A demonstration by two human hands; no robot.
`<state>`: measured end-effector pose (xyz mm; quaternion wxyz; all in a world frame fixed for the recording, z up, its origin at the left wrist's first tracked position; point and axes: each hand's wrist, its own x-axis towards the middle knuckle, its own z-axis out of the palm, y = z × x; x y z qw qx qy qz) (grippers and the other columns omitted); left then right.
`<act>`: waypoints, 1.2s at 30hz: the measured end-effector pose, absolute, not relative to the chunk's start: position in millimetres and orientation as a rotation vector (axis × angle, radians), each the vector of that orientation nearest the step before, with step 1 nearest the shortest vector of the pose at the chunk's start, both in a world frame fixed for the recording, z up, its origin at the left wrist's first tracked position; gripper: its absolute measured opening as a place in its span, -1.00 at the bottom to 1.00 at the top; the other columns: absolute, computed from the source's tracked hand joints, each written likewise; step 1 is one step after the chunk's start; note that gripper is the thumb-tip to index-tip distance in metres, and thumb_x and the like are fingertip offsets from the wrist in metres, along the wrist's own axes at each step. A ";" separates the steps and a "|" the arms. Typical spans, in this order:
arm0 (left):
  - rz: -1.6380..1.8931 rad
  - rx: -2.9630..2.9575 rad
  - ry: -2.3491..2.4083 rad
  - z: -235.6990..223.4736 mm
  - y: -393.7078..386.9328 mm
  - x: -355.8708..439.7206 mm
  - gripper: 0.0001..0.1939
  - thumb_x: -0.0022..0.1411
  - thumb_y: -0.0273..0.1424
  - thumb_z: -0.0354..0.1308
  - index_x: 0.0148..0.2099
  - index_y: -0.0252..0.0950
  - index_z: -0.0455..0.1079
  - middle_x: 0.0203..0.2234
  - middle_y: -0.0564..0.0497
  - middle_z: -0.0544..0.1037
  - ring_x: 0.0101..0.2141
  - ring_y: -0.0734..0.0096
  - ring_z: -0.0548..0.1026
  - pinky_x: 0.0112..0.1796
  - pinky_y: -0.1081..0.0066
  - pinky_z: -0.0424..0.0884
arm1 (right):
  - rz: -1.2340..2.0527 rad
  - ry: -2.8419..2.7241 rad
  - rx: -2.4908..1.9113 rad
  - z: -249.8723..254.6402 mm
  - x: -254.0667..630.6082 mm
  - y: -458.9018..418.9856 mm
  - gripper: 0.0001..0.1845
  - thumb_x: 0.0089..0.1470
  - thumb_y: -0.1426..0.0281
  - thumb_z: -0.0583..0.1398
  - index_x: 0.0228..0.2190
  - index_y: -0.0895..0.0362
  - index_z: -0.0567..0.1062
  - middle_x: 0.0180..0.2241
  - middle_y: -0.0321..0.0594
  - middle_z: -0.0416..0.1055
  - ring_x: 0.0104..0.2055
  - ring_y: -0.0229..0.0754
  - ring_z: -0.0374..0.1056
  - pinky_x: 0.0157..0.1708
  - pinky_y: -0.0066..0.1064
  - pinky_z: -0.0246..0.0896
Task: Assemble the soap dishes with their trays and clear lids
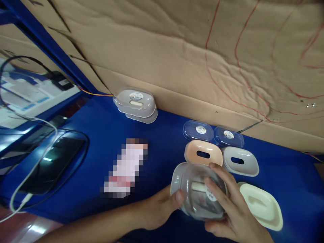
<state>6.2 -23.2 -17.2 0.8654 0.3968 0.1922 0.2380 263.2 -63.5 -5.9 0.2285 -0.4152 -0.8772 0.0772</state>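
Note:
Both my hands hold a soap dish [188, 179] with a clear lid, above the front of the blue table. It is tilted, and a pale bar-shaped part and a round label show through or on it. My left hand [163, 207] grips its left end, thumb on the near side. My right hand [231, 202] is wrapped round its right end, fingers across the top. Just behind lie a peach tray [191, 152] and a grey tray [249, 162], each with an oblong slot. A cream tray [272, 212] is partly behind my right hand.
Two clear lids [189, 130] with round labels lie by the cardboard wall [164, 50]. Stacked lidded soap dishes [146, 98] stand at the back left. A pixelated patch [126, 168] lies mid-table. At left are a phone [55, 162] and cables [15, 195].

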 end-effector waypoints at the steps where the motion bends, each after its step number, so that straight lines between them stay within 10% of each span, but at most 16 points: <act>1: 0.507 0.866 0.401 -12.7 -21.4 5.0 -0.15 0.33 0.27 0.01 0.36 -0.22 0.45 0.19 -0.27 0.60 0.24 -0.10 0.50 0.29 -0.01 0.31 | 0.176 -2.415 -1.117 -6.5 263.5 -63.0 0.00 0.28 -0.13 0.23 0.51 0.01 0.02 0.54 0.04 -0.18 0.51 0.29 0.01 0.26 0.09 0.35; 22: 0.381 0.742 0.347 -19.1 -27.8 14.3 -0.10 0.29 0.34 -0.01 0.34 -0.23 0.47 0.07 -0.25 0.67 0.04 -0.16 0.64 0.13 -0.13 0.45 | 0.268 -2.269 -1.180 -10.1 259.0 -58.9 -0.13 0.36 -0.09 0.16 0.49 0.01 0.10 0.48 0.03 -0.04 0.47 0.22 0.08 0.30 0.06 0.31; 36: 0.390 0.609 0.345 -21.3 -27.6 9.4 -0.09 0.34 0.34 -0.11 0.27 -0.28 0.53 0.17 -0.25 0.61 0.27 -0.12 0.47 0.32 -0.06 0.24 | 0.313 -2.346 -1.190 -6.8 262.5 -70.2 -0.10 0.32 -0.07 0.22 0.49 0.01 0.10 0.55 -0.03 -0.14 0.50 0.24 0.03 0.27 0.02 0.33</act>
